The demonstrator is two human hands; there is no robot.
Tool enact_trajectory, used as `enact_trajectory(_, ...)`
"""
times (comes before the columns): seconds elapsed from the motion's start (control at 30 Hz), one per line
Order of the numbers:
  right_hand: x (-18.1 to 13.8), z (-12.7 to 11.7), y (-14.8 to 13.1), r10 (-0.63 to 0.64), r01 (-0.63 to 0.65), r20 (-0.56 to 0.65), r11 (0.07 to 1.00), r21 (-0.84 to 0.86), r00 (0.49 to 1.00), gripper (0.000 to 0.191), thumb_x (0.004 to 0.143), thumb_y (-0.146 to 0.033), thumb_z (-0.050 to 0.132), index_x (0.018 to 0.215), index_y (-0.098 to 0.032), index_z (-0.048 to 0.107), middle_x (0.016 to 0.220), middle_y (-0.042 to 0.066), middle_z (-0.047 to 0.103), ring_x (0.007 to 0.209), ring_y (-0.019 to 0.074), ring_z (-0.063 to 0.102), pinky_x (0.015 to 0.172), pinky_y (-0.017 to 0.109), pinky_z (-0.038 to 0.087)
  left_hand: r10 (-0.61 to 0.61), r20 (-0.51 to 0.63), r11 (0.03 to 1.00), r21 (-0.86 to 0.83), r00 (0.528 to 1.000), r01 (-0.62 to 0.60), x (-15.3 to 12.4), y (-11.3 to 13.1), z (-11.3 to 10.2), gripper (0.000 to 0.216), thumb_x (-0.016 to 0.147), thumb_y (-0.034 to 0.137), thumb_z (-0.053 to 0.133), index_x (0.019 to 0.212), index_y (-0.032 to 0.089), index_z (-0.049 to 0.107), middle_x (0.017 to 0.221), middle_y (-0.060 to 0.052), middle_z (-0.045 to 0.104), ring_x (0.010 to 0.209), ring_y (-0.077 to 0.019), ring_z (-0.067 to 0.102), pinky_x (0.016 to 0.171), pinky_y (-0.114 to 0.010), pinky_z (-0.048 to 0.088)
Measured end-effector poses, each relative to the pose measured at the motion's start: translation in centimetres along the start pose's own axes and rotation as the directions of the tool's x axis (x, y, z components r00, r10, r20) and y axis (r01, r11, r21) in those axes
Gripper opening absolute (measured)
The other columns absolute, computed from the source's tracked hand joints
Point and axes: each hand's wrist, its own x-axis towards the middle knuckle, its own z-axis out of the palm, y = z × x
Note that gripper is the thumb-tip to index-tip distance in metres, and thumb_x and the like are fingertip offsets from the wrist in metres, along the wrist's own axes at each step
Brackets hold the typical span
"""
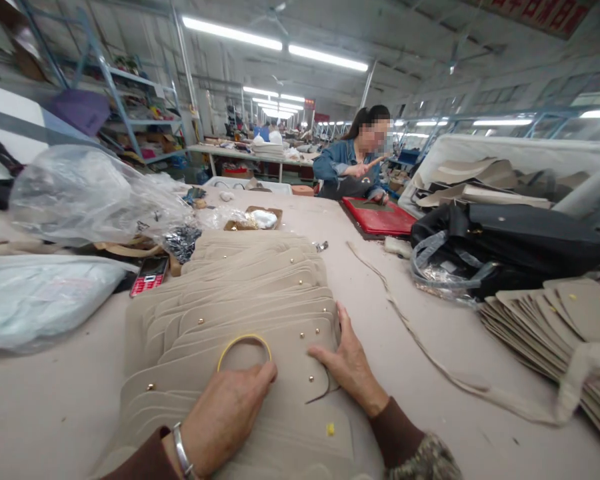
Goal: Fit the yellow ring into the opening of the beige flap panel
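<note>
While both hands are down on the fanned stack of beige panels (pixel 240 313) in the middle of the bench (pixel 55 400), it looks like the work is somewhere mid-batch; that's my read, not something I can count. The left hand (pixel 225 417) has its grip pinched on a thin yellow ring (pixel 244 348) that lies flat on the top panel, thumb and finger at the ring's near edge; the right hand (pixel 347 357) is flat and spread, grip released, pressing the same panel near its right edge. Most panels in the fan already carry small gold studs (pixel 311 379), so that part seems done on them; the ring seems to be on just this one so far.

Over by the right edge of the bench sits another pile of beige pieces (pixel 550 320), with black bags (pixel 510 247) behind it; no idea if those are finished or waiting. A loose strip of trim (pixel 430 353) snakes between the two stacks.

Hard to make out: the near end of the fan is cut off by the frame and my sleeves; the left fingertips hide how the ring is held; clear plastic bags (pixel 80 193) at the left edge blur what's inside. A co-worker (pixel 353 167) at the far end is bent over a red piece (pixel 377 215); too small to tell more.
</note>
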Motion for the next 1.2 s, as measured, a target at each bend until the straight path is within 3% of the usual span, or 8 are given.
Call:
enact_trajectory(0.2,-0.9,-0.8,-0.1,0.036,-0.036,0.051,0.999,-0.003,0.998,0.102,0.069,-0.026,0.075,0.152,-0.019,0.016,0.156,0.015,0.027,0.144,0.0289,0.025,0.119,0.049,0.022,0.008,0.023,0.999,-0.046,1.000,-0.007,-0.1,-0.4,0.1,0.023,0.094,0.011,0.031,0.096,0.021,0.051,0.085,-0.003,0.068,0.075,-0.0212,0.066,0.064,-0.030,0.048)
enact_trajectory(0.37,-1.1,-1.5,0.4,0.086,-0.089,0.057,0.995,0.046,0.995,0.097,0.072,-0.030,0.073,0.151,-0.017,0.018,0.154,0.017,0.030,0.142,0.0299,0.029,0.117,0.051,0.026,0.013,-0.075,0.991,-0.128,0.997,-0.022,0.0,0.0,-0.9,0.025,0.093,0.010,0.030,0.094,0.022,0.053,0.088,-0.004,0.066,0.082,-0.0214,0.064,0.071,-0.032,0.049)
enact_trajectory(0.57,-1.3,-3.4,-0.5,0.052,-0.046,-0.104,0.997,0.064,0.993,0.046,0.088,-0.034,0.057,0.130,-0.016,0.050,0.126,0.015,0.059,0.109,0.0243,0.060,0.088,0.039,0.054,0.164,-0.304,0.958,-0.179,0.939,-0.225,0.8,1.3,-0.9,0.029,0.095,0.014,0.029,0.117,0.023,0.046,0.082,0.000,0.069,0.069,-0.0169,0.067,0.060,-0.026,0.048)
enact_trajectory(0.73,-2.9,-6.0,-2.7,-0.134,0.112,-0.173,0.985,-0.133,0.976,0.022,0.088,-0.028,0.058,0.107,-0.019,0.065,0.107,0.009,0.066,0.101,0.0229,0.060,0.091,0.038,0.049,0.212,-0.423,0.937,-0.167,0.881,-0.306,0.9,1.8,0.1,0.038,0.098,0.016,0.031,0.135,0.025,0.029,0.087,0.002,0.073,0.069,-0.0152,0.070,0.057,-0.023,0.050)
enact_trajectory(0.87,-4.0,-6.1,-5.3,-0.111,0.109,0.064,0.993,0.033,0.992,0.017,0.091,-0.023,0.055,0.104,-0.020,0.066,0.094,0.005,0.068,0.084,0.0169,0.063,0.075,0.027,0.052,0.165,-0.427,0.928,-0.237,0.889,-0.286,0.9,2.1,0.3,0.032,0.098,0.020,0.032,0.130,0.026,0.030,0.078,0.005,0.070,0.062,-0.0147,0.069,0.052,-0.022,0.049)
enact_trajectory(0.93,-4.3,-5.3,-6.4,-0.226,0.208,0.169,0.971,0.118,0.959,0.019,0.090,-0.016,0.054,0.106,-0.019,0.064,0.093,0.005,0.068,0.081,0.0150,0.063,0.074,0.025,0.052,0.178,-0.427,0.918,-0.252,0.887,-0.305,0.9,2.1,0.5,0.032,0.099,0.021,0.033,0.130,0.027,0.030,0.078,0.005,0.070,0.065,-0.0152,0.070,0.054,-0.022,0.049)
enact_trajectory(1.03,-4.5,-3.9,-7.2,-0.418,0.405,0.175,0.908,0.105,0.892,0.025,0.088,-0.009,0.054,0.110,-0.018,0.060,0.096,0.006,0.067,0.085,0.0156,0.062,0.076,0.026,0.051,0.200,-0.418,0.899,-0.281,0.886,-0.336,0.8,2.2,1.0,0.032,0.099,0.023,0.032,0.130,0.028,0.031,0.083,0.005,0.071,0.070,-0.0164,0.071,0.055,-0.023,0.050)
enact_trajectory(1.2,-4.3,-2.5,-7.1,-0.548,0.557,0.200,0.830,0.013,0.812,0.017,0.089,-0.007,0.048,0.094,-0.019,0.058,0.084,0.005,0.066,0.077,0.0155,0.060,0.070,0.025,0.048,0.236,-0.438,0.895,-0.249,0.867,-0.370,0.5,2.5,1.1,0.029,0.100,0.022,0.031,0.129,0.026,0.031,0.079,0.004,0.070,0.065,-0.0171,0.069,0.050,-0.025,0.048)
